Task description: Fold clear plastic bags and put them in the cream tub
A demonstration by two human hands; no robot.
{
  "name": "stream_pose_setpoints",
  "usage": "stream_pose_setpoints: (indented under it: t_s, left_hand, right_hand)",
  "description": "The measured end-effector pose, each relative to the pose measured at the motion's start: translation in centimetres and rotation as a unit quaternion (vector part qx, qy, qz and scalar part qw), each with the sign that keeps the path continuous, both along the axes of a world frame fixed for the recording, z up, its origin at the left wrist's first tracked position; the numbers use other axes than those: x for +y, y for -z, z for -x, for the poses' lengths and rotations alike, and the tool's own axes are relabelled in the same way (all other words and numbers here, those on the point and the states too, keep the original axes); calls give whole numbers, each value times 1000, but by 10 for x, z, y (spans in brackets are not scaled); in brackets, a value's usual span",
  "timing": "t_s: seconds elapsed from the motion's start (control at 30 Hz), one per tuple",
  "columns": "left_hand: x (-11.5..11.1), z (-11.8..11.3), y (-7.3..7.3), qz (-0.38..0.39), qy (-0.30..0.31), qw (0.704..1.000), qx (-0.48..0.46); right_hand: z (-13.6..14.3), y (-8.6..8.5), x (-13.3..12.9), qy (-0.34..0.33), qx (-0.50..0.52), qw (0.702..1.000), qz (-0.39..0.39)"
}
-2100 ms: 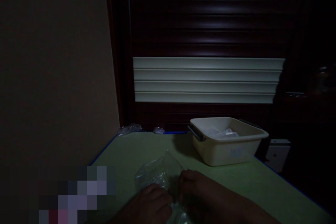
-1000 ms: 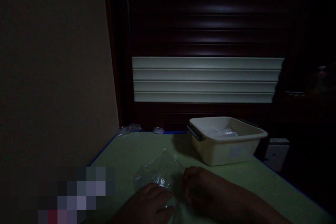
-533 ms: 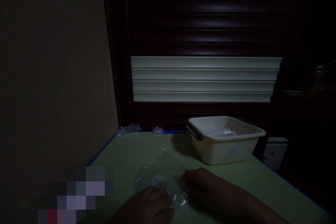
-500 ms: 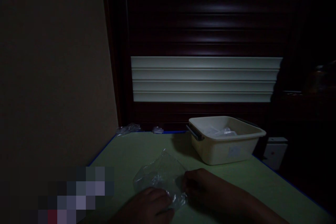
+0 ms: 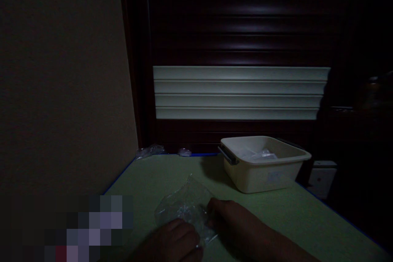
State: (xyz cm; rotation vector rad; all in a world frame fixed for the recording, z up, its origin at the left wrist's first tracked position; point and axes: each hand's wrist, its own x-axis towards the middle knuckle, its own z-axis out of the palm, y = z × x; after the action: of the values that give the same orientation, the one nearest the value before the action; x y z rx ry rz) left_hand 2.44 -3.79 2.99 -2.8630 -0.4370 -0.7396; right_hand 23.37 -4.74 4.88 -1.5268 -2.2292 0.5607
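A clear, crinkled plastic bag (image 5: 186, 200) lies on the green table in front of me. My left hand (image 5: 176, 239) rests over its near left part, with the fingers curled and pressed together on the film. At the bag's right side, my right hand (image 5: 229, 219) is closed, pinching the edge between thumb and fingers. The light is dim, and the left fingertips are partly hidden.
A cream plastic tub (image 5: 264, 176) with dark handles stands at the back right of the table (image 5: 172, 168), holding clear plastic pieces. Crumpled clear plastic (image 5: 150, 151) lies at the far left corner, a smaller piece (image 5: 184, 152) beside it. A wall (image 5: 67, 90) borders the left.
My right hand has moved slightly left, towards my left hand, and the right side of the bag has shifted with it. My left hand has hardly moved.
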Motion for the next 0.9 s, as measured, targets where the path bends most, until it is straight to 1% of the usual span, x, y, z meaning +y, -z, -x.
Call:
stream_pose_setpoints:
  t_s: [0.03,0.07,0.1,0.17,0.2,0.23,0.3,0.37,0.43,0.5,0.53,0.63,0.7,0.73,0.8,0.9]
  left_hand:
    - [4,-2,7,8,-19,1000,-11]
    - [9,-3,15,13,-24,999,-20]
    - [14,-4,23,-3,-27,998,-50]
    - [23,-4,36,-55,9,997,-62]
    - [25,-3,40,-59,7,996,-60]
    - [26,-2,40,-55,1,997,-47]
    - [24,0,34,-41,-17,998,-35]
    - [20,1,24,-39,-12,999,0]
    - [18,2,19,-37,-11,999,9]
    - [20,2,24,-19,-27,999,1]
    - [22,2,29,-9,-36,999,-2]
    - [28,3,47,-26,-20,999,3]
    - [30,5,52,-49,-6,999,-5]
    - [30,6,51,-59,-2,998,-9]
    - [29,9,45,-86,3,996,-20]
    - [26,14,28,-108,6,994,-35]
  right_hand:
    - [1,1,1,3,-20,1000,-7]
    - [1,1,2,4,-43,999,-15]
    - [0,1,3,6,-70,997,-27]
    - [-2,-1,5,20,-132,990,-46]
    - [-4,-3,5,30,-160,985,-56]
    - [-4,-5,5,38,-181,980,-67]
    - [-3,-9,3,45,-204,974,-91]
    - [3,-12,-1,17,-204,973,-103]
    - [9,-15,-6,-29,-211,973,-85]
    - [12,-16,-8,-58,-228,970,-55]
    - [11,-15,-9,-57,-235,969,-43]
    - [1,-13,-5,-17,-234,971,-39]
    - [-8,-12,-2,6,-224,974,-41]
    - [-11,-11,0,12,-219,975,-42]
    - [-15,-10,3,18,-217,975,-42]
    - [-17,-11,6,36,-224,973,-47]
